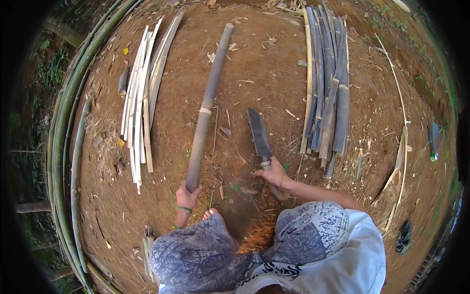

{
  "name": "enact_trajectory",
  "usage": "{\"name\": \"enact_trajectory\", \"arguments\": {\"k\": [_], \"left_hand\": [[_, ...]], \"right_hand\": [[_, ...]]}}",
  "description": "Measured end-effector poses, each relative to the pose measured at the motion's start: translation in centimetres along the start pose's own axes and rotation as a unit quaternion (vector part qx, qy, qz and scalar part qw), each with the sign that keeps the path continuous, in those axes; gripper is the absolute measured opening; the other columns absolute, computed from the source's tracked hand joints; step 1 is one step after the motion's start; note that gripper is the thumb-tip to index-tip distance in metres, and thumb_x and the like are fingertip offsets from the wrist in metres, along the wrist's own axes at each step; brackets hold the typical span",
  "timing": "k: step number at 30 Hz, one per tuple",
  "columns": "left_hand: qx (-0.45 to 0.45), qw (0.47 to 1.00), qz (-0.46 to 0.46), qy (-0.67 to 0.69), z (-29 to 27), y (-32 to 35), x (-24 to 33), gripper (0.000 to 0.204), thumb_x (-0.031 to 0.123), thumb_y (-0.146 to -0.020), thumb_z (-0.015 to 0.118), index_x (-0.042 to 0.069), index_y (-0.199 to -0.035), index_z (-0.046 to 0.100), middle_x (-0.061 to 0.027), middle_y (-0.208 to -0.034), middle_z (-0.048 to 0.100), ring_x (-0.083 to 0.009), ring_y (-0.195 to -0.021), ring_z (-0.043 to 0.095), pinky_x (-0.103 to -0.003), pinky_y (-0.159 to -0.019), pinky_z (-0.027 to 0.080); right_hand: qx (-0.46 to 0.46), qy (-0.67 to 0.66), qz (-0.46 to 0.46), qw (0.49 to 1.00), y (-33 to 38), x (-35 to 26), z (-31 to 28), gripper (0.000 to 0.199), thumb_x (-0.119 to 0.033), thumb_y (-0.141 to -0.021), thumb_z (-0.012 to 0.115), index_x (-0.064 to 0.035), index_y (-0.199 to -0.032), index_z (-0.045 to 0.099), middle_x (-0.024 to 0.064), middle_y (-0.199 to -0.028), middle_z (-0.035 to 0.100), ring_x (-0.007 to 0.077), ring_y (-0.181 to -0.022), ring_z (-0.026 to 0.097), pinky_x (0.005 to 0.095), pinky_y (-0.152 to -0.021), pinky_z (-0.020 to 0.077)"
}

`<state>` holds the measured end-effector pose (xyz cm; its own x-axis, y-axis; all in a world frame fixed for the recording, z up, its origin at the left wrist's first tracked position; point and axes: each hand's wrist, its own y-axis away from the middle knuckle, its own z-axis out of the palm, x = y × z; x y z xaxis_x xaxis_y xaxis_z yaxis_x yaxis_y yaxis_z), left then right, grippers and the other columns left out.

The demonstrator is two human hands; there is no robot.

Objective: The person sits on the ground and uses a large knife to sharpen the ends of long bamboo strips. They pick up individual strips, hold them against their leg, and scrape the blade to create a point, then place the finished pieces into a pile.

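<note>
A long grey-brown bamboo pole (199, 132) with a pale ring at its node slants away from me over the dirt. My left hand (187, 197) is wrapped round its near end. In my right hand (275, 174) is a machete (259, 134), gripped by the handle, its dark broad blade pointing away from me. The blade stands to the right of the pole, apart from it. Part of the machete's handle is hidden by my fingers. My bare foot (211, 213) shows beside my left wrist.
Pale split bamboo strips (139, 105) lie at the left. A pile of dark split bamboo (327, 93) lies at the right. Long green bamboo poles (59, 161) curve along the left edge. Farther right are a thin bamboo strip (402, 105), a blue looped item (434, 139) and a black crumpled item (404, 237).
</note>
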<state>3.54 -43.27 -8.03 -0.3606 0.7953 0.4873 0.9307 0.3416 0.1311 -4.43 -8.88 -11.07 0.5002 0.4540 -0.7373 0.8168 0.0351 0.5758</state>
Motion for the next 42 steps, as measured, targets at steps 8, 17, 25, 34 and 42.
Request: {"name": "enact_trajectory", "arguments": {"k": [8, 17, 25, 34, 42], "left_hand": [[0.025, 0.987, 0.16, -0.018, -10.0, -7.0, 2.0, 0.043, 0.021, -0.066, 0.089, -0.002, -0.085, 0.058, -0.0133, -0.065, 0.058, -0.02, -0.058, 0.052, -0.037, -0.055, 0.047], [-0.154, 0.928, 0.336, 0.04, -18.7, -14.5, 17.6, 0.038, 0.009, -0.066, 0.084, -0.001, -0.086, 0.054, -0.005, -0.066, 0.052, -0.0149, -0.062, 0.044, -0.031, -0.057, 0.042], [-0.456, 0.774, 0.435, 0.056, -17.1, -9.7, 26.5, 0.039, 0.006, -0.073, 0.081, -0.004, -0.105, 0.06, -0.0059, -0.081, 0.062, -0.0094, -0.077, 0.055, -0.026, -0.068, 0.048], [-0.725, 0.562, 0.398, -0.013, -19.0, -0.8, 27.2, 0.041, -0.003, -0.078, 0.077, -0.005, -0.115, 0.061, -0.0045, -0.093, 0.067, -0.0098, -0.081, 0.061, -0.024, -0.071, 0.049], [-0.803, 0.41, 0.423, -0.092, -14.5, 13.2, 22.9, 0.035, 0.01, -0.091, 0.07, -0.007, -0.12, 0.06, -0.0018, -0.093, 0.066, -0.0055, -0.079, 0.057, -0.022, -0.067, 0.046]], "right_hand": [[0.087, -0.089, -0.171, 0.978, 2.7, -1.9, -4.4, 0.046, -0.023, -0.073, 0.076, 0.0013, -0.107, 0.056, 0.0204, -0.085, 0.067, 0.0363, -0.079, 0.068, 0.0435, -0.071, 0.0517], [0.312, -0.128, -0.117, 0.934, 13.8, -3.4, -12.1, 0.031, -0.017, -0.076, 0.071, 0.0011, -0.099, 0.06, 0.014, -0.069, 0.063, 0.0264, -0.059, 0.062, 0.0408, -0.059, 0.0494], [0.585, -0.033, 0.044, 0.809, 34.7, -0.9, -13.0, 0.03, -0.017, -0.075, 0.07, 0.0018, -0.097, 0.062, 0.0169, -0.072, 0.065, 0.0242, -0.062, 0.063, 0.0394, -0.061, 0.0502], [0.773, 0.158, 0.128, 0.601, 52.0, -4.0, -11.7, 0.019, -0.014, -0.072, 0.064, -0.0007, -0.085, 0.06, 0.0185, -0.088, 0.059, 0.0374, -0.086, 0.06, 0.0485, -0.075, 0.0479], [0.783, -0.065, 0.218, 0.579, 54.2, -3.3, 8.7, 0.025, -0.022, -0.072, 0.069, -0.0045, -0.081, 0.053, 0.014, -0.066, 0.063, 0.0351, -0.057, 0.062, 0.046, -0.054, 0.0498]]}}
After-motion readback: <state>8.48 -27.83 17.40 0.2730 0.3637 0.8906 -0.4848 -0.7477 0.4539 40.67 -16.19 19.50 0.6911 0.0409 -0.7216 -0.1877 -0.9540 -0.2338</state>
